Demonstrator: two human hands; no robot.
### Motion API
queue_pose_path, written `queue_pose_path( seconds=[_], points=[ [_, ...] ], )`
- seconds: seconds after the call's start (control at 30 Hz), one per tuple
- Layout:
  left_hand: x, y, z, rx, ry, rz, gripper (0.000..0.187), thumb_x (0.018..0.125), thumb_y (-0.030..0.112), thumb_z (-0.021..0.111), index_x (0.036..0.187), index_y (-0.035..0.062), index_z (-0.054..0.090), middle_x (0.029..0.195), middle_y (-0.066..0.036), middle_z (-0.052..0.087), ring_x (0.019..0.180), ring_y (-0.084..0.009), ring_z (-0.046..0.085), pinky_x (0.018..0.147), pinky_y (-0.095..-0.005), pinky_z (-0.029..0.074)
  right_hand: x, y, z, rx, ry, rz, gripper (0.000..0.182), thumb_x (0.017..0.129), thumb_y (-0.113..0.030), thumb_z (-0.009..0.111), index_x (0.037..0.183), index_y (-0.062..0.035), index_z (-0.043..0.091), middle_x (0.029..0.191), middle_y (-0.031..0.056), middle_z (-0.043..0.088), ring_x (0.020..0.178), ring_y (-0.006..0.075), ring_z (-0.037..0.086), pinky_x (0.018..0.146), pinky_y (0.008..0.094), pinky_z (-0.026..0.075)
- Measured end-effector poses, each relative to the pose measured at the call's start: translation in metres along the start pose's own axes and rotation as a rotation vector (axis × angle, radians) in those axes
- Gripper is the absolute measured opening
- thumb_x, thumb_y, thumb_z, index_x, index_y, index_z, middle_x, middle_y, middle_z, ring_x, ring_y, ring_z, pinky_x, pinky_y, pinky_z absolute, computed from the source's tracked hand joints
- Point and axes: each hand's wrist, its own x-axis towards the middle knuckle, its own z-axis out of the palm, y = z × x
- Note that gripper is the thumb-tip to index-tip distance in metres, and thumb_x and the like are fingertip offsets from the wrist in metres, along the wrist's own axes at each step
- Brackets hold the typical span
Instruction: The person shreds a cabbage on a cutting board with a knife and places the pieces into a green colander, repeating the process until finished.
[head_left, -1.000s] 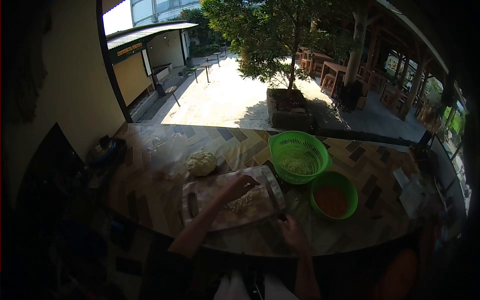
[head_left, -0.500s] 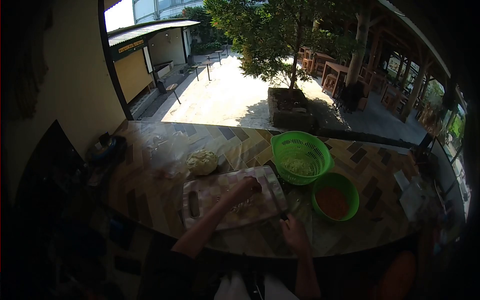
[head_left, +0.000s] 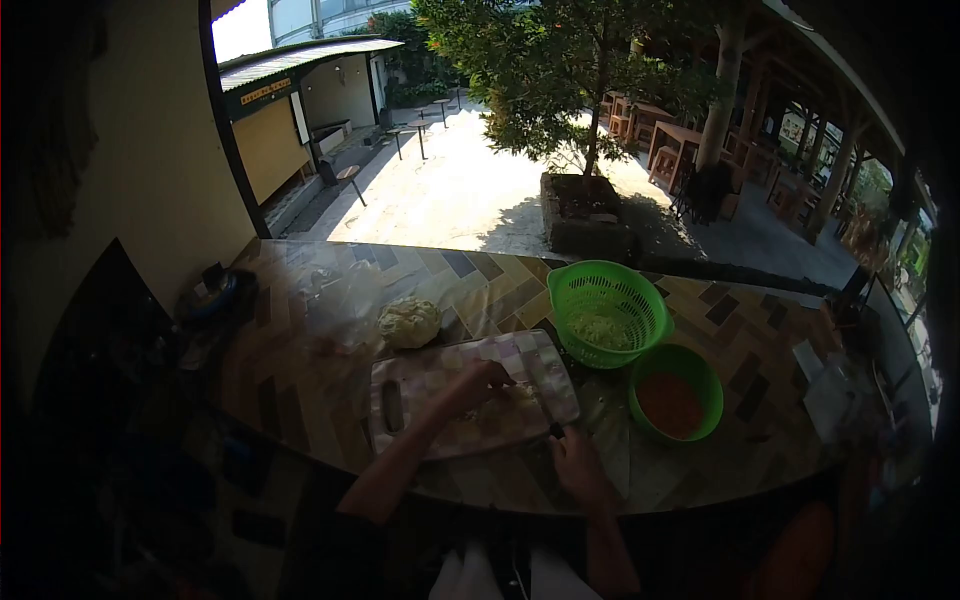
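Observation:
My right hand (head_left: 577, 462) is wrapped round the black handle of a knife (head_left: 556, 430), its blade pointing away over the right part of the cutting board (head_left: 470, 436). Opposite the blade, my left hand (head_left: 482, 385) is low over the board with its fingers curled; dim light hides what they hold, if anything. Pale shredded cabbage (head_left: 522, 394) lies between the fingertips and the knife, with more bits under the hand. A pale cabbage head (head_left: 409, 323) sits just beyond the board's far left edge.
Right of the board stand a green colander (head_left: 655, 300) with pale shreds inside and a green bowl (head_left: 712, 400) with orange contents. Clear plastic (head_left: 335, 290) lies at the back left of the patterned table (head_left: 280, 400). White packets (head_left: 825, 395) are at the far right.
My left hand has moved slightly left and down towards the board, revealing shreds near the blade. My right hand with the knife has shifted a little left.

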Motion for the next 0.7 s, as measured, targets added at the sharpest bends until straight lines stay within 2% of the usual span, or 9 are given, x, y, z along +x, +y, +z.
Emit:
queue_pose_path(
  seconds=[0.1,0.3,0.4,0.6,0.7],
  points=[
    [0.002,0.007,0.007,-0.003,0.005,-0.020,0.034,0.071,-0.003,0.070,0.105,-0.0007,0.067,0.098,-0.017,0.068,0.087,-0.0251,0.067,0.074,-0.0343,0.053,0.002,-0.001,0.006,0.041,0.000,-0.009,0.031,0.095,-0.026,0.046,0.105,0.0022,0.053,0.092,0.0273,0.063,0.092,0.0443,0.059,0.075,0.0526,0.046],
    [0.003,0.021,0.012,-0.188,0.082,-0.064,0.040,0.068,0.000,0.073,0.108,-0.0008,0.066,0.106,-0.018,0.065,0.092,-0.0274,0.066,0.076,-0.0344,0.053,-0.002,0.000,-0.003,0.093,0.014,0.031,0.030,0.094,-0.026,0.050,0.106,0.0008,0.055,0.087,0.0274,0.062,0.089,0.0448,0.060,0.071,0.0496,0.046],
    [0.011,0.008,0.024,-0.094,0.097,0.051,0.041,0.064,0.002,0.076,0.104,0.0011,0.068,0.110,-0.018,0.063,0.091,-0.0308,0.065,0.076,-0.0355,0.053,-0.003,0.010,0.000,0.142,0.097,-0.029,0.027,0.093,-0.023,0.053,0.094,0.0035,0.051,0.072,0.0214,0.057,0.068,0.0378,0.058,0.060,0.0426,0.042],
    [0.023,0.009,0.015,0.063,-0.071,0.112,0.034,0.062,0.001,0.070,0.096,0.0038,0.071,0.094,-0.017,0.067,0.087,-0.0297,0.065,0.072,-0.0367,0.052,-0.008,0.008,-0.004,0.215,0.089,-0.062,0.029,0.094,-0.026,0.054,0.092,0.0034,0.049,0.069,0.0207,0.055,0.062,0.0324,0.056,0.059,0.0409,0.040],
    [0.025,0.014,0.018,0.002,0.001,0.158,0.028,0.065,-0.001,0.065,0.092,0.0018,0.070,0.082,-0.017,0.068,0.079,-0.0284,0.067,0.069,-0.0366,0.052,-0.008,0.010,-0.005,0.202,0.052,-0.040,0.030,0.094,-0.026,0.054,0.093,0.0036,0.050,0.071,0.0211,0.055,0.064,0.0328,0.057,0.060,0.0405,0.041]
  ],
)
